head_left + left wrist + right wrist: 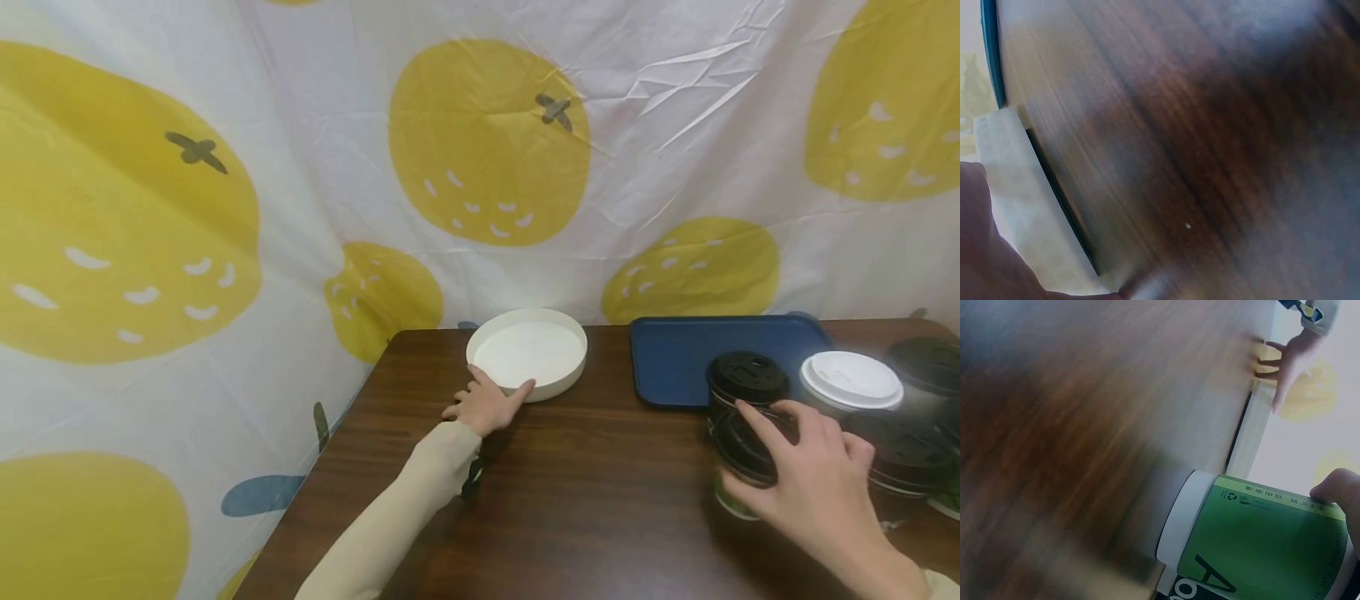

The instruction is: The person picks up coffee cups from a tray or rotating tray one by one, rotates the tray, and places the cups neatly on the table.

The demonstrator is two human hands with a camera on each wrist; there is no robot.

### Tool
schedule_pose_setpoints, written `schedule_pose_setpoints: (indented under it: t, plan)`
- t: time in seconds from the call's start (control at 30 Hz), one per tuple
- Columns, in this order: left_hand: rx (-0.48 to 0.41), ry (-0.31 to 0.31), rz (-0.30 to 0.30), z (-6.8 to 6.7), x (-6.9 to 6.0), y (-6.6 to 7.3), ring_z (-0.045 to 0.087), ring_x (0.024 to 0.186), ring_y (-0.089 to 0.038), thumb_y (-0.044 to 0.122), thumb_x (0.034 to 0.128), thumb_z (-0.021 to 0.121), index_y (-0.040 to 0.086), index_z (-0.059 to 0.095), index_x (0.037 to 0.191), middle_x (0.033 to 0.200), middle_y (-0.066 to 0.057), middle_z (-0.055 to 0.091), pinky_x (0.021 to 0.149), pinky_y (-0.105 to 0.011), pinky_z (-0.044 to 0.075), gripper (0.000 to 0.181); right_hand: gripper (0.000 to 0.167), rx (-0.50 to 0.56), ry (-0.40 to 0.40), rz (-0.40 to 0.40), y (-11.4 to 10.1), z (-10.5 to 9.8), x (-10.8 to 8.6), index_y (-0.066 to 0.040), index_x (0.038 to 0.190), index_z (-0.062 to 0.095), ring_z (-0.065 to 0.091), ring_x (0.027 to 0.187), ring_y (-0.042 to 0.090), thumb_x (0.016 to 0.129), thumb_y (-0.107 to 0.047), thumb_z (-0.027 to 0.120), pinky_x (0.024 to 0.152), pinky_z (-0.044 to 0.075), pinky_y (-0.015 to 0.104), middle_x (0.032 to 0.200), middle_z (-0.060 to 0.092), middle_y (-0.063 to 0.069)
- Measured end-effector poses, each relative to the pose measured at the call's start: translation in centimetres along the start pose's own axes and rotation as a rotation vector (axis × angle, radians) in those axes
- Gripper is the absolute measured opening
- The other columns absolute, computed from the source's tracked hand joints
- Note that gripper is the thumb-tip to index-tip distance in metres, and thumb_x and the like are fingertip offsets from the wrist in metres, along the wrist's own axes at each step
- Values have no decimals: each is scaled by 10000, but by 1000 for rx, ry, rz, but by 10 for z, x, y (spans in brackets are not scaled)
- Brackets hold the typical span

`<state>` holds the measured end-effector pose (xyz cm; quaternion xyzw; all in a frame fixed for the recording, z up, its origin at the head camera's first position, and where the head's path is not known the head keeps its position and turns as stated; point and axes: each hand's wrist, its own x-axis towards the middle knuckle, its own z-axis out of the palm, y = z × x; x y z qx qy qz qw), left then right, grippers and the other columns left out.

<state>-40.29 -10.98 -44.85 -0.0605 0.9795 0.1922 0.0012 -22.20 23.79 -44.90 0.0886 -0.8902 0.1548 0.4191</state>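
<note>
My left hand (483,404) rests on the near rim of a round, shallow white dish (532,354), thumb and fingers spread along its edge. The dish's pale side wall (1035,206) fills the left of the left wrist view, beside the thumb. On the right, my right hand (813,467) curves round a paper cup with a black lid (746,446). The right wrist view shows its green sleeve (1266,540) with white print, and my thumb (1338,487) against its upper part. My fingers on the cup's far side are partly hidden. The cup appears upright on the table.
Behind the cups lies a blue tray (675,358). Crowded around the right hand stand another black-lidded cup (746,375), a white-lidded cup (851,379) and several more dark-lidded cups (903,450). A fruit-patterned curtain (487,142) hangs behind the brown wooden table (570,500).
</note>
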Motion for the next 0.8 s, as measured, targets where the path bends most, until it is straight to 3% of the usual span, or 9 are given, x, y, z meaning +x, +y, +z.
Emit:
schedule_pose_setpoints:
  t: [0.2,0.43,0.57,0.67,0.8]
  plan:
    - [8,5,0,0,-1,1,369,1465,-582,866,882,435,-53,4,1636,1589,-341,384,1101,-818,298,1265,817,-17,-29,30,3,-4,-1,-159,1301,636,491,1032,497,558,-449,810,799,276,657,1223,550,269]
    - [14,-1,2,0,0,3,374,1463,-578,867,884,427,-48,1,1638,1589,-338,387,1103,-816,295,1260,821,-41,-47,67,6,-7,-2,-133,1302,623,440,1076,518,553,-408,818,820,259,684,1247,546,279]
    - [-9,-4,1,4,2,2,342,1482,-580,868,882,426,-34,-15,1642,1603,-337,365,1115,-835,242,1259,881,-51,-99,123,5,-10,-4,-112,1357,583,409,1145,547,591,-454,852,846,248,698,1312,511,310]
    - [-21,30,20,11,2,-2,224,1540,-579,873,881,417,25,-31,1659,1668,-317,256,1141,-852,135,1235,935,-8,-117,167,-9,-14,0,-87,1422,534,382,1246,554,667,-536,857,887,240,707,1404,461,338]
    - [9,132,120,13,5,-2,33,1594,-546,857,898,403,123,22,1680,1733,-260,81,1156,-850,23,1138,817,137,-25,75,-44,-8,19,-46,1413,573,452,1307,532,778,-501,814,976,313,728,1433,513,327]
